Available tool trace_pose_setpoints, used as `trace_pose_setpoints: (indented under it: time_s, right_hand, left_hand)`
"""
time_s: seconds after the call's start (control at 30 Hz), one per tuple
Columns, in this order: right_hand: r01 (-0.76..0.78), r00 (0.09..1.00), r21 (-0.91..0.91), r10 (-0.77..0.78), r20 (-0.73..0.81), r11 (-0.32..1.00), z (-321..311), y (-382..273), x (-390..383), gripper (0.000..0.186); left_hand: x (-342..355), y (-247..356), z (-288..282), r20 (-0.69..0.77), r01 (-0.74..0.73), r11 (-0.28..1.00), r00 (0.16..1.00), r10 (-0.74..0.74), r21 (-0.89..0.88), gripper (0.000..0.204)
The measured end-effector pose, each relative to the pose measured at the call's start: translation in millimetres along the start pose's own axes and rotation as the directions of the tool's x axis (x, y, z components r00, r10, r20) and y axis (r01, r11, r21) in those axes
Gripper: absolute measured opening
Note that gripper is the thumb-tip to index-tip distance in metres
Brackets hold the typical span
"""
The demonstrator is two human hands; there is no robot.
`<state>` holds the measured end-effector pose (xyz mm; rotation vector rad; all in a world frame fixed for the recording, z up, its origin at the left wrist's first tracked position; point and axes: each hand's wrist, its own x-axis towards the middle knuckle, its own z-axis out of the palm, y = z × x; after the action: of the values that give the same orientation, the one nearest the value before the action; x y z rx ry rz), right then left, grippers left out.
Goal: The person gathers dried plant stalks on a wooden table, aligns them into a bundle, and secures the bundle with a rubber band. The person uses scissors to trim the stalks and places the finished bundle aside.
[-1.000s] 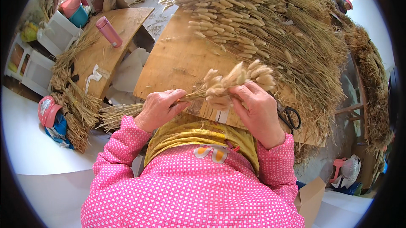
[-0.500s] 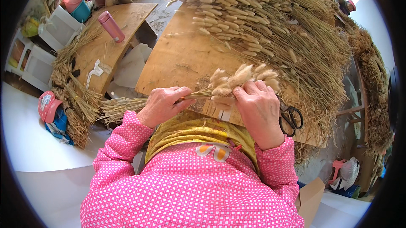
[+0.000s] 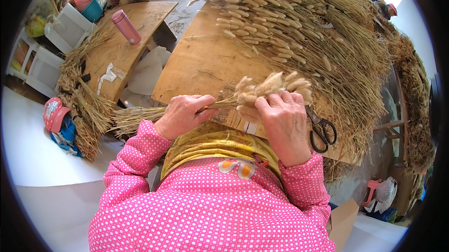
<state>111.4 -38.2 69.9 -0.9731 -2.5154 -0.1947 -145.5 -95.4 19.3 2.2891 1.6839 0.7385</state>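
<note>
A bundle of dried bunny-tail grass (image 3: 248, 97) lies across in front of me, fluffy heads to the right and cut stems to the left. My left hand (image 3: 184, 115) is closed around its stems. At the heads, my right hand (image 3: 284, 126) curls its fingers over the fluffy tufts and grips them; the fingertips are partly hidden among them. Black-handled scissors (image 3: 322, 131) rest on the wooden board (image 3: 196, 60) just right of my right hand.
A large heap of long-stemmed dried grass (image 3: 322, 41) covers the board's far right. To the left, another wooden table (image 3: 117, 46) holds a pink bottle (image 3: 126, 27) and loose stems. A pink cap (image 3: 55, 114) and stem bundles (image 3: 86, 126) sit at the left edge.
Both hands keep their hold on the bundle, with barely any movement of the fingers. The whole view has shifted slightly.
</note>
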Motion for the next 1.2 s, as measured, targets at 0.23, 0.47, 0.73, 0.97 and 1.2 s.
trace_pose_setpoints:
  time_s: [0.23,0.47,0.73,0.97,1.2]
  right_hand:
    - [0.032,0.997,0.091,-0.026,-0.068,0.995,5,-1,0,0.009]
    - [0.102,0.987,0.146,-0.083,-0.134,0.984,4,1,-2,0.013]
    - [0.092,0.989,0.183,-0.069,-0.129,0.979,9,-1,-8,0.016]
    - [0.04,0.874,0.115,0.021,-0.485,0.993,-6,12,-17,0.02]
    - [0.081,0.939,0.596,0.139,-0.313,0.799,1,-13,13,0.065]
  left_hand:
    - [0,0,-1,0.021,0.0,0.997,1.0,0.001,-0.075,0.026]
    - [-3,-6,-1,0.009,-0.034,0.992,0.999,0.036,-0.12,0.028]
    - [-4,-8,3,0.004,-0.066,0.991,0.998,0.067,-0.118,0.028]
    - [6,-8,-16,-0.183,0.003,0.995,0.983,-0.022,-0.102,0.025]
    - [45,32,-134,-0.202,-0.074,0.442,0.947,-0.25,-0.894,0.032]
